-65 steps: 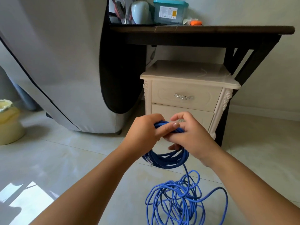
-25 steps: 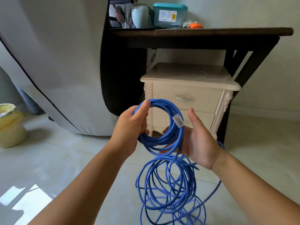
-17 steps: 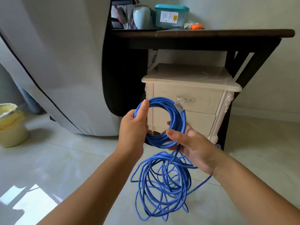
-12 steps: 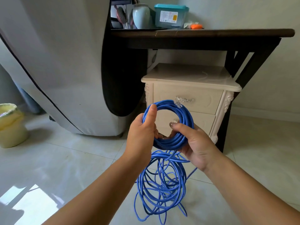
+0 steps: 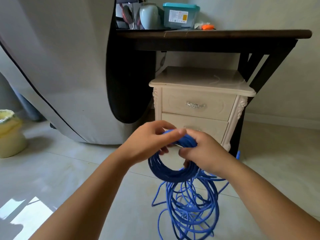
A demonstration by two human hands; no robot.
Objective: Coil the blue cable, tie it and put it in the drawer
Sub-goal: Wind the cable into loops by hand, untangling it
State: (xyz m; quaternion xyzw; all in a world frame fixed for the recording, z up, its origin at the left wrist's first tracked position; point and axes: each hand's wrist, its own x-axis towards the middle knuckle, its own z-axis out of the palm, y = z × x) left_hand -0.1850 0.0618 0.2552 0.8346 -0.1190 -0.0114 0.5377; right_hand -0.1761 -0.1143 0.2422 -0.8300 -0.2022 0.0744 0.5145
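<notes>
A tight coil of the blue cable (image 5: 170, 174) hangs in front of me, low over the floor. My left hand (image 5: 149, 141) grips the coil's top from the left. My right hand (image 5: 204, 153) holds its right side, fingers curled around the strands. Below the coil, the loose rest of the cable (image 5: 190, 208) falls in tangled loops onto the tiles. Behind my hands stands the cream nightstand (image 5: 200, 84) with two drawers, both shut; the upper drawer (image 5: 197, 105) has a silver handle.
A dark table (image 5: 216, 34) stands over the nightstand and carries a vase, a teal-lidded box and small items. A grey covered object (image 5: 60, 66) fills the left. A yellow bin (image 5: 9, 134) sits at the far left on the tiled floor.
Both hands have come down with the coil, which now hangs lower, in front of the lower drawer. My left hand has closed over the coil's top, and the plug is out of sight.
</notes>
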